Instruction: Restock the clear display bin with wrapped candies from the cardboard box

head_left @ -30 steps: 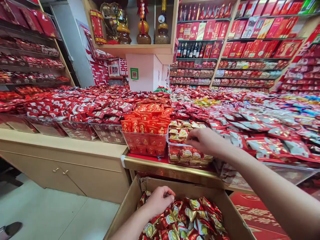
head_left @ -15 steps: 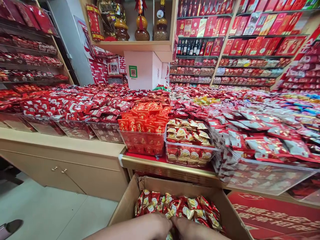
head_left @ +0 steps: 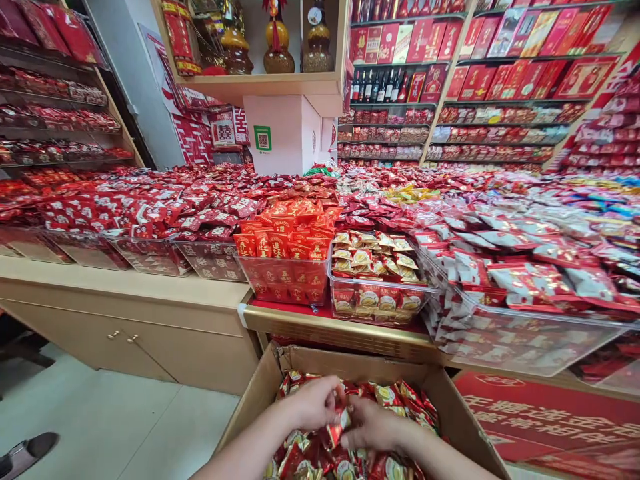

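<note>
Both my hands are inside a cardboard box (head_left: 250, 407) of small red and gold snack packets (head_left: 345, 470). One snack packet (head_left: 336, 432) is raised between them, slightly blurred. My left hand (head_left: 315, 403) has its fingers curled closed at the packet's upper left. From the right, my right hand (head_left: 373, 423) closes its thumb and fingers about the packet's other side; motion softens its fingertips. More packets lie under and around both hands, and the forearms cover part of the heap.
Behind the box runs a gold-edged counter (head_left: 350, 328). On it stand a clear bin of similar packets (head_left: 380, 303), a bin of orange-red packets (head_left: 287, 280) and a large bin of white-red packets (head_left: 520, 333). Cabinets (head_left: 125, 313) are at left; a shoe (head_left: 30, 453) shows on the floor.
My hands have risen and moved forward from the near part of the box, and drawn slightly apart. A packet now shows between them, and more of the near heap is visible.
</note>
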Demonstrator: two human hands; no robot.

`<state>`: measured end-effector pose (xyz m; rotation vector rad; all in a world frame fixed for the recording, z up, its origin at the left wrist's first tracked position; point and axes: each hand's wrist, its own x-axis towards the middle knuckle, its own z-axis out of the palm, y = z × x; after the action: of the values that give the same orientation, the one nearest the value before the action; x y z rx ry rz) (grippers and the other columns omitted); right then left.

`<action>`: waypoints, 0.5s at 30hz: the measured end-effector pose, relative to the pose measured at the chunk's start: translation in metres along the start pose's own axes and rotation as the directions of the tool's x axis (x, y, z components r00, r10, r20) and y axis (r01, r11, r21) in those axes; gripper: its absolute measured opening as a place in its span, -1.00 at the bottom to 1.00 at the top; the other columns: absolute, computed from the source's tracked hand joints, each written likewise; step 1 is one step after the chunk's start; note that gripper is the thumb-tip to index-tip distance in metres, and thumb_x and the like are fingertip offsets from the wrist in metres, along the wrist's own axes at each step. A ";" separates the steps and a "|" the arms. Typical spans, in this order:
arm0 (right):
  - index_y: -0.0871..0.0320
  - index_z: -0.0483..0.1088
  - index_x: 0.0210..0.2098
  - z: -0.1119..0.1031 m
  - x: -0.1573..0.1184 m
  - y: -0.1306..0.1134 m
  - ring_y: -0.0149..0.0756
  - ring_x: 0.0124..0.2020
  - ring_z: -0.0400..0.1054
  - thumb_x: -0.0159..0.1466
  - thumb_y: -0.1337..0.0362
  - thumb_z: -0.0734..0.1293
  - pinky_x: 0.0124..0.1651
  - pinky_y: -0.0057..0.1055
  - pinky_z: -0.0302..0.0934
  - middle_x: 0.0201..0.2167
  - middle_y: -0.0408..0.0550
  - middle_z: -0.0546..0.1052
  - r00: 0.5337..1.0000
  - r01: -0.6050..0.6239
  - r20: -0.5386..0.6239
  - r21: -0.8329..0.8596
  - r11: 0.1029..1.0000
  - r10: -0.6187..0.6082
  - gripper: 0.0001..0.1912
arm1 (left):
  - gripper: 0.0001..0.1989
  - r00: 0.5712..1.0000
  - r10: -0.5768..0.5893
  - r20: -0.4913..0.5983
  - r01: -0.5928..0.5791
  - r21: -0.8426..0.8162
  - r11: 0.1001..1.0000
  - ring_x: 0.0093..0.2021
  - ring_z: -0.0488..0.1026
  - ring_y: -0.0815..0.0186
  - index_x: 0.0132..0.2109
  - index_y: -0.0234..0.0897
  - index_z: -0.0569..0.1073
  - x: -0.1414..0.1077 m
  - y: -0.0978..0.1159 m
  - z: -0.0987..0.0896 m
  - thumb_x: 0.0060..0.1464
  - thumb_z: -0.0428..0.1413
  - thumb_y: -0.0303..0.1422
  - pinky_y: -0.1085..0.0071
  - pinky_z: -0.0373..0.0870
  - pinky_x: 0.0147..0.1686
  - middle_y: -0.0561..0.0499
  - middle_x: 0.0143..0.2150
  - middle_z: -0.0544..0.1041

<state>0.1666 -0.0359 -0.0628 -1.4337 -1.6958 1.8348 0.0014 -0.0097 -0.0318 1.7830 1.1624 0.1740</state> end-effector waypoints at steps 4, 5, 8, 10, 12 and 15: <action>0.15 0.17 -0.31 -0.015 -0.001 -0.019 -0.55 -0.69 0.17 -0.07 0.08 0.31 -0.63 -0.58 0.04 -0.60 -0.27 0.36 0.995 0.066 -0.085 0.289 0.955 -0.043 -0.60 | -0.72 0.980 0.098 -0.174 -0.147 -0.295 0.944 -0.52 0.17 0.47 -0.24 -0.27 0.27 0.003 0.011 -0.014 -0.21 0.05 -0.46 0.53 0.14 -0.49 0.19 -0.52 0.22; 0.15 0.16 -0.33 -0.017 -0.002 -0.024 -0.54 -0.69 0.18 -0.06 0.06 0.30 -0.62 -0.57 0.05 -0.63 -0.28 0.35 0.992 0.087 -0.120 0.319 0.944 -0.051 -0.60 | -0.72 0.972 0.105 -0.208 -0.174 -0.348 0.921 -0.51 0.18 0.48 -0.24 -0.29 0.26 0.003 0.013 -0.016 -0.21 0.06 -0.46 0.53 0.15 -0.47 0.18 -0.52 0.22; 0.17 0.18 -0.40 -0.021 -0.008 -0.037 -0.51 -0.63 0.23 -0.11 0.06 0.34 -0.56 -0.54 0.09 -0.61 -0.26 0.35 0.974 0.170 -0.202 0.370 0.913 -0.100 -0.60 | -0.70 0.954 0.095 -0.286 -0.229 -0.482 0.846 -0.46 0.25 0.46 -0.22 -0.33 0.26 0.005 0.020 -0.018 -0.19 0.09 -0.42 0.49 0.19 -0.38 0.13 -0.46 0.30; 0.19 0.19 -0.43 -0.022 -0.013 -0.042 -0.53 -0.61 0.22 -0.11 0.09 0.36 -0.53 -0.53 0.09 -0.60 -0.25 0.35 0.968 0.206 -0.213 0.381 0.901 -0.131 -0.63 | -0.69 0.955 0.073 -0.286 -0.228 -0.557 0.799 -0.42 0.30 0.44 -0.21 -0.34 0.28 0.005 0.022 -0.017 -0.17 0.10 -0.37 0.45 0.21 -0.33 0.09 -0.43 0.35; 0.19 0.19 -0.45 -0.021 -0.016 -0.043 -0.54 -0.62 0.21 -0.09 0.11 0.35 -0.52 -0.53 0.09 -0.60 -0.26 0.35 0.968 0.214 -0.203 0.378 0.901 -0.145 -0.65 | -0.69 0.964 0.044 -0.261 -0.197 -0.593 0.781 -0.43 0.31 0.43 -0.22 -0.35 0.31 0.005 0.023 -0.016 -0.18 0.12 -0.34 0.43 0.21 -0.34 0.07 -0.44 0.38; 0.18 0.17 -0.48 -0.020 -0.018 -0.042 -0.53 -0.62 0.20 -0.09 0.10 0.35 -0.51 -0.52 0.10 -0.62 -0.27 0.34 0.967 0.224 -0.198 0.371 0.901 -0.158 -0.65 | -0.70 0.963 0.018 -0.267 -0.181 -0.600 0.779 -0.47 0.31 0.44 -0.25 -0.35 0.34 0.004 0.023 -0.015 -0.21 0.14 -0.35 0.45 0.21 -0.38 0.09 -0.48 0.39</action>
<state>0.1736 -0.0251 -0.0142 -1.1687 -1.2509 1.7659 0.0091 0.0016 -0.0078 1.2434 1.0166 0.7784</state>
